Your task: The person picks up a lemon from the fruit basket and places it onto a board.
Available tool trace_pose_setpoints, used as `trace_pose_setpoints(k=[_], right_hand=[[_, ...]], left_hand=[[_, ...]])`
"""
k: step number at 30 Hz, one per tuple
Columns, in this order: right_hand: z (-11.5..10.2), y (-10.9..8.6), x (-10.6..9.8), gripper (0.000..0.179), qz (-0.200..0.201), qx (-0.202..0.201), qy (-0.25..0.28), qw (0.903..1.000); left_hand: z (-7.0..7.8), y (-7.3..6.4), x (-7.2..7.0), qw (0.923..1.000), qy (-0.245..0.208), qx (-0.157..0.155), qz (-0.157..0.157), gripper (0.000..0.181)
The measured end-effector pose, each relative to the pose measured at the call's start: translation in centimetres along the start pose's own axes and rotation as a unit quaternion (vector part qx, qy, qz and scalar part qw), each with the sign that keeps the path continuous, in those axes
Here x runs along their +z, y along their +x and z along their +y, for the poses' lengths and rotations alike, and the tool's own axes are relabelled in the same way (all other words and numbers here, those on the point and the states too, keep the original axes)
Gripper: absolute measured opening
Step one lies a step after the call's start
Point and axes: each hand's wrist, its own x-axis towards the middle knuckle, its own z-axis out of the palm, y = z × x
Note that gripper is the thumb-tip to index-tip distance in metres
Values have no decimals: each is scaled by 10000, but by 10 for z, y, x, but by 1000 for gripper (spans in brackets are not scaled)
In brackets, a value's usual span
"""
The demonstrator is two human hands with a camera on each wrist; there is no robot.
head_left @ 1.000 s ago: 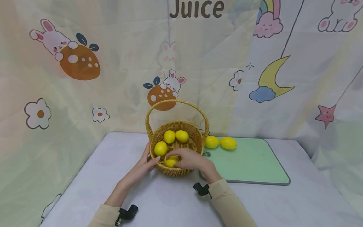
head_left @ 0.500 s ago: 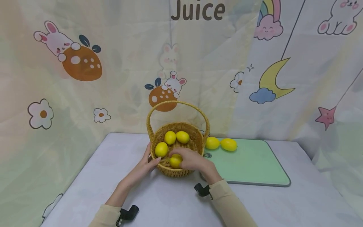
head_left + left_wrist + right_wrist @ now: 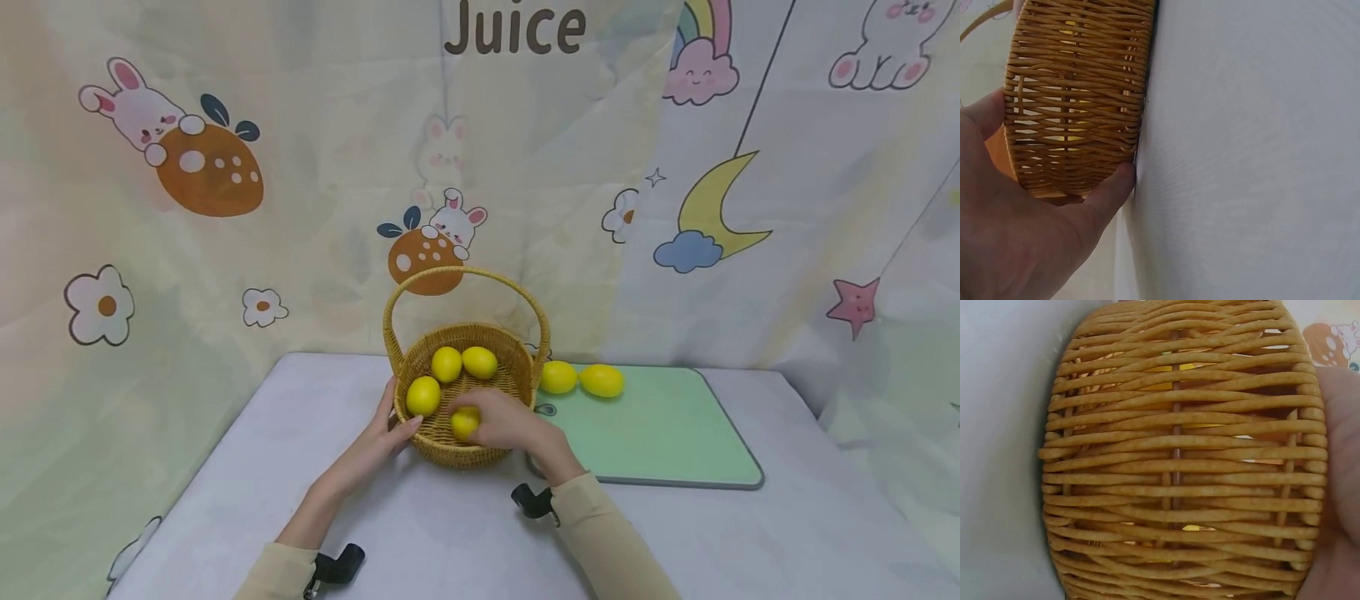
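A round wicker basket (image 3: 459,455) with a tall arched handle stands on the table. My left hand (image 3: 381,437) holds its left side, thumb at the rim; in the left wrist view a finger (image 3: 1113,187) of that hand reaches low on the woven wall. Inside the basket, my right hand (image 3: 501,418) curls its fingers round a lemon (image 3: 464,424) at the near side. Three other lemons lie in there: one at the left (image 3: 423,396), two toward the back (image 3: 447,365). From the right wrist, the weave (image 3: 1179,456) hides the fingers and most of the fruit.
Right of the basket lies a green cutting board (image 3: 660,433) with a grey edge. Two more lemons (image 3: 602,381) rest on its far left part. A printed cloth backdrop (image 3: 322,208) hangs behind the white table (image 3: 285,417).
The right hand and the lemon in it have shifted slightly to the right inside the basket. The left hand keeps its place on the basket's side.
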Motion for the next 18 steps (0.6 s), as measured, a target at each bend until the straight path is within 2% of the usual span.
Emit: trace_pose_setpoints(k=[5, 9, 15, 18], right_hand=[[0, -4, 0, 49, 267, 29, -181, 9995], [3, -11, -5, 49, 495, 120, -101, 9987], [10, -26, -25, 48, 806, 60, 189, 9965], [13, -33, -38, 47, 997, 42, 303, 9945]], left_hand=[[0, -1, 1, 9999, -136, 6, -76, 88], [1, -1, 2, 9998, -186, -31, -118, 89], [1, -1, 2, 9994, -308, -149, -75, 89], [1, 0, 1, 9993, -331, -113, -101, 88]])
